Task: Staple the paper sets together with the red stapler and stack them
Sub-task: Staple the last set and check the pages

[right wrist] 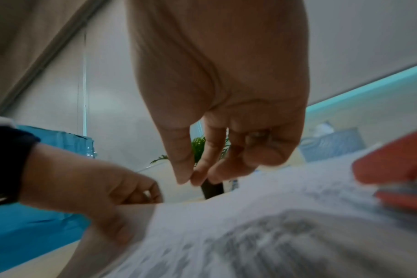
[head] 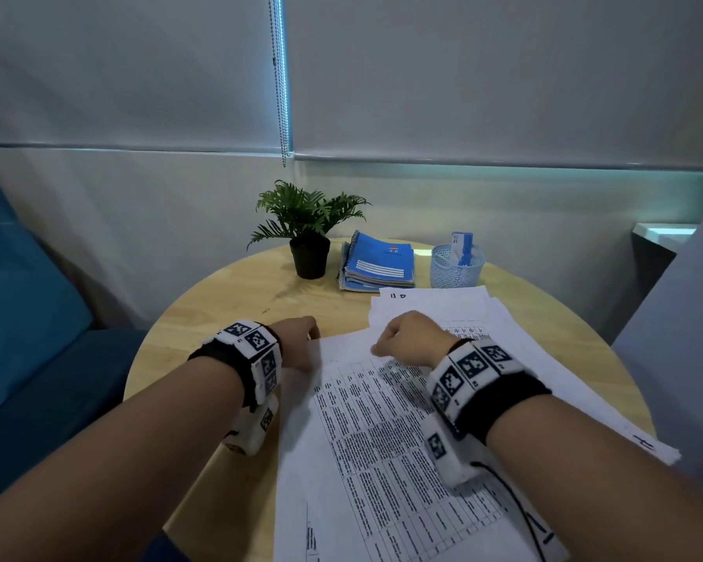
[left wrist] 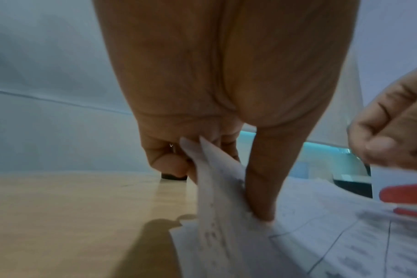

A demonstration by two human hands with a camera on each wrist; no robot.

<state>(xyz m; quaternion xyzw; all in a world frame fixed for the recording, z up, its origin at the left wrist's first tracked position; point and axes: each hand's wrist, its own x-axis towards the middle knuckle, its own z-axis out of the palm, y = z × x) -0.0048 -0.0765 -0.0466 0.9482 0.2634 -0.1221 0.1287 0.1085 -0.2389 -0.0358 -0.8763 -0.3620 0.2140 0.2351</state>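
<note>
A printed paper set lies on the round wooden table in front of me. My left hand pinches its top left corner, and the corner bends up between thumb and fingers. My right hand hovers over the top of the sheet with its fingers hanging loosely curled and holding nothing. The red stapler lies on the paper just right of that hand. In the head view the stapler is hidden. More white sheets lie spread beyond and to the right.
At the back of the table stand a potted plant, a stack of blue spiral notebooks and a pale mesh basket. A blue sofa is to the left. Bare wood shows left of the papers.
</note>
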